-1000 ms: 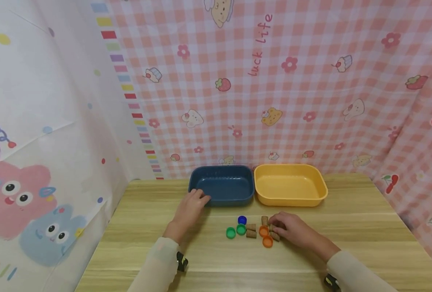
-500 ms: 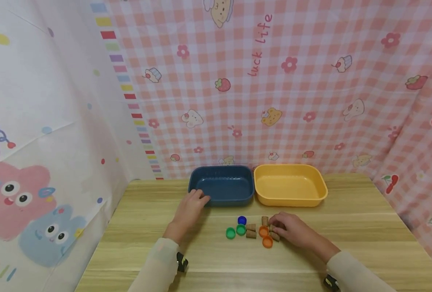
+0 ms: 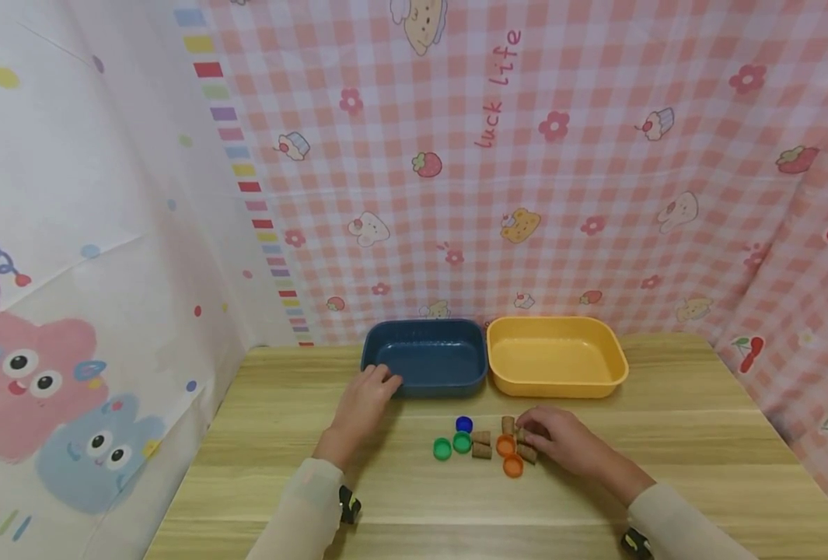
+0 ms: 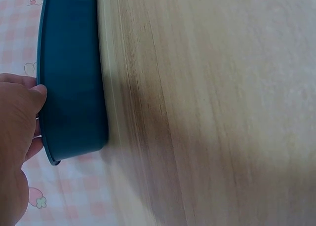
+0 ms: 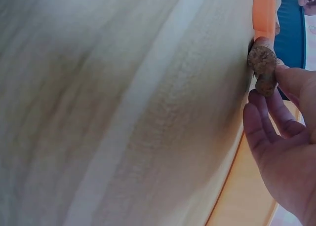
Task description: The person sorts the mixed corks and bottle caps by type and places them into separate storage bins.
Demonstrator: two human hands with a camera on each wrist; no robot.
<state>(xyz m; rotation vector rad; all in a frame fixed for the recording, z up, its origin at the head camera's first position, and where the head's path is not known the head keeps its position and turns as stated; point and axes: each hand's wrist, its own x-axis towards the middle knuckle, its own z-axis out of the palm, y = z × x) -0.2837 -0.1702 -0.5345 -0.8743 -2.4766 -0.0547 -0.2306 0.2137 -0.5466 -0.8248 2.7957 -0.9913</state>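
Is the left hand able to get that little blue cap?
Probably yes: nothing seems to stand between the left hand and the blue cap, but it would first let go of the blue tray.

Pink checked cloth (image 3: pixel 595 171) lettered "luck life", white sheet (image 3: pixel 106 187) with pink and blue cartoon figures (image 3: pixel 57 342), wood-grain table (image 3: pixel 441 513)

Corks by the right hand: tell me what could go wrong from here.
The right hand appears to pinch one cork with a neighbouring cork and an orange cap crowded close, so lifting might nudge or roll them. The left hand grips the blue tray at its near left corner; a pull there could shift or tip it.
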